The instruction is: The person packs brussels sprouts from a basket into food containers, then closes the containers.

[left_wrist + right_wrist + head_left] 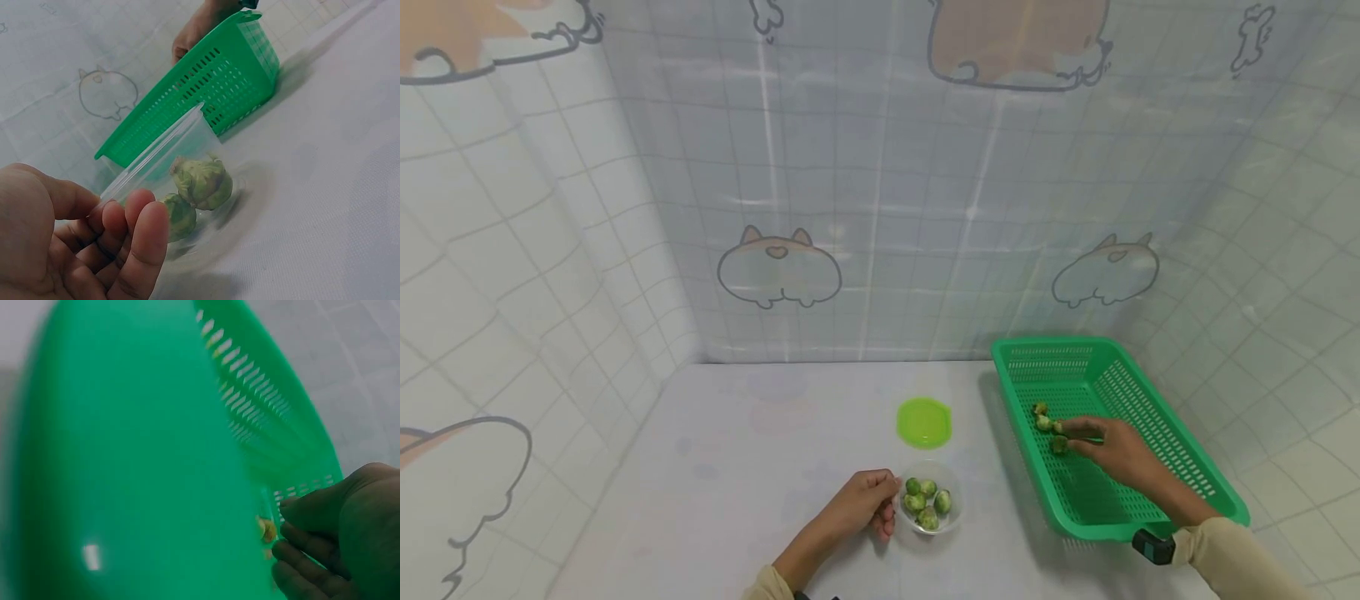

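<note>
My left hand (867,498) pinches the rim of a clear plastic container (209,128) between thumb and fingers. Inside it sit several green Brussels sprouts (928,500), two of which show through its wall in the left wrist view. Over on the right, my right hand (1112,454) reaches into a green plastic basket (1187,442). Its fingers are parted, with the fingertips right at a small group of Brussels sprouts (1043,423) on the basket floor. In the right wrist view the basket wall hides most of those sprouts, and a gap shows between thumb and fingers.
A bright green lid (924,422) lies flat on the white table (760,467) beyond the container. The basket's raised slotted walls surround my right hand. Patterned sheeting (880,208) encloses the table at the back and both sides.
</note>
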`<state>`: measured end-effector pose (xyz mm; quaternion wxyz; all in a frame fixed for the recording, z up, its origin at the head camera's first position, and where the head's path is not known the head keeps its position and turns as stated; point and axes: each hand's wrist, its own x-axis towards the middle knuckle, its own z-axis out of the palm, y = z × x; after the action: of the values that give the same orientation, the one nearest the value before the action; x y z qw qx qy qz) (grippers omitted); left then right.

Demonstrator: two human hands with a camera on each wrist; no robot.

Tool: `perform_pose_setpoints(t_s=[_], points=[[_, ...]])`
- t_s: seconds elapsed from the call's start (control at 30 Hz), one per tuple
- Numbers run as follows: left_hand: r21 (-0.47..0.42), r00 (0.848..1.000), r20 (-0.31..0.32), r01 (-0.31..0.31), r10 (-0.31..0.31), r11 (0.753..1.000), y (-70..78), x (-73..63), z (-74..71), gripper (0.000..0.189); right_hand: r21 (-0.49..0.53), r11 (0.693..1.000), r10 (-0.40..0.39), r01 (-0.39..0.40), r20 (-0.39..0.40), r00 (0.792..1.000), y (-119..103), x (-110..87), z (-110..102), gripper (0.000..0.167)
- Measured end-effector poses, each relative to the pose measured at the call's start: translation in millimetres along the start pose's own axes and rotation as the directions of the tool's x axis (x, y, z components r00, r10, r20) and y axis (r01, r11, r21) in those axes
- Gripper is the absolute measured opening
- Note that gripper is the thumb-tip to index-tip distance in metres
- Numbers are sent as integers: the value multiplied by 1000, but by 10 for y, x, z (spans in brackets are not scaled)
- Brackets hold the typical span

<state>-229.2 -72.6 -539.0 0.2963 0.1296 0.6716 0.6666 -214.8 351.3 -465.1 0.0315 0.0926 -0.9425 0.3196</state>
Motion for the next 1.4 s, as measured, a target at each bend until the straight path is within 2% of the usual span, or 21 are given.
perform_pose_setpoints(t_s=[0.13,0.3,0.57,0.9,1.23,1.4], points=[[0,1000,-2,4,-4,1000,-2,5,2,34,-15,1000,27,-26,45,999,66,18,3,33],[-8,1000,-11,1,-1,1000,-15,11,1,39,-27,999,21,-18,89,996,108,88,-34,34],[-3,1000,-12,-3,2,1000,-34,15,0,40,-66,998,19,-11,125,992,159,247,-111,36],[1,1000,6,-18,18,1000,-38,12,-1,42,-91,996,33,-18,166,986,287,433,-75,40],[22,999,35,-27,26,999,-32,15,-6,37,-142,990,19,4,160,987,428,488,56,31],[24,999,22,-27,26,999,-38,32,-10,38,-142,990,1,19,141,990,453,503,99,27]])
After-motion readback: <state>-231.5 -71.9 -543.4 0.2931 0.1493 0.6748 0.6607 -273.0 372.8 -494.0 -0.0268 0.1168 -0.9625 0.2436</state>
